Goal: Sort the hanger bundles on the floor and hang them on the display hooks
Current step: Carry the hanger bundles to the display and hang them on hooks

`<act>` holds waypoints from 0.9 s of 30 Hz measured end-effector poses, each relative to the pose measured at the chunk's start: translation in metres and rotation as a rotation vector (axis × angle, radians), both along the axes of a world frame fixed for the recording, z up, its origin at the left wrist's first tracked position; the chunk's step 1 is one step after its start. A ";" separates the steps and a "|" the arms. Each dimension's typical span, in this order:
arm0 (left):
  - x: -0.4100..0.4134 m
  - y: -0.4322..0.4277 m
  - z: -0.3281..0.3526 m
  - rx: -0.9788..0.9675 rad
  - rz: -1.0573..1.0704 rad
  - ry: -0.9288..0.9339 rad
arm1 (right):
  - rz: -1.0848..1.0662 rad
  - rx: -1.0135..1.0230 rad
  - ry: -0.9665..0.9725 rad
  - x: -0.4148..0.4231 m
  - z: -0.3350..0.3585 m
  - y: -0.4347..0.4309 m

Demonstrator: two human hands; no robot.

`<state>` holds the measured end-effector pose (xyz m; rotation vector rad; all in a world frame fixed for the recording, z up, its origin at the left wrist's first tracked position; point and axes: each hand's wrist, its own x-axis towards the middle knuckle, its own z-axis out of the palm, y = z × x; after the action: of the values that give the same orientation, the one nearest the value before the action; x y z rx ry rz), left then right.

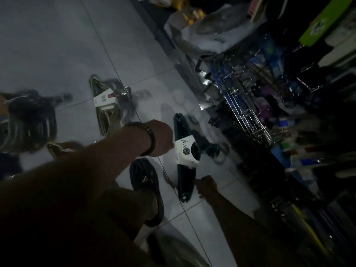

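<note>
Hanger bundle [181,129], dark green, white-banded, on the floor near the display hooks [250,114]: left hand [160,138] fisted at its band, right hand [207,185] curled at its lower tip, fingers hidden, grip I cannot tell; I'd secure both ends, then lift level.

Dim light falls on a pale tiled floor [57,45] beside dark cluttered shelves [317,60].

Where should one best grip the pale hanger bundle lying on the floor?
Probably at the white label band, from above on the side away from the hooks: it binds the pale hanger bundle at mid-length, so it should lift level.
</note>
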<state>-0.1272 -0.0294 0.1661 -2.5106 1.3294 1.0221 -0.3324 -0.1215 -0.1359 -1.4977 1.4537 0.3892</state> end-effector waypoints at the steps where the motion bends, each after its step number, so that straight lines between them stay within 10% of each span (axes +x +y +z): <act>1: -0.005 -0.001 -0.006 -0.018 0.030 0.049 | -0.045 0.024 0.004 0.003 -0.006 0.008; 16: 0.029 0.056 -0.049 0.106 0.014 0.149 | -0.184 -0.173 0.195 0.050 -0.012 0.045; 27: 0.046 0.099 -0.039 0.023 0.365 0.277 | -0.025 -0.291 -0.055 0.044 0.096 0.062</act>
<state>-0.0811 0.0698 0.1267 -2.7329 0.9186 1.4919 -0.2885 -0.0590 -0.0397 -1.7029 1.5320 0.1229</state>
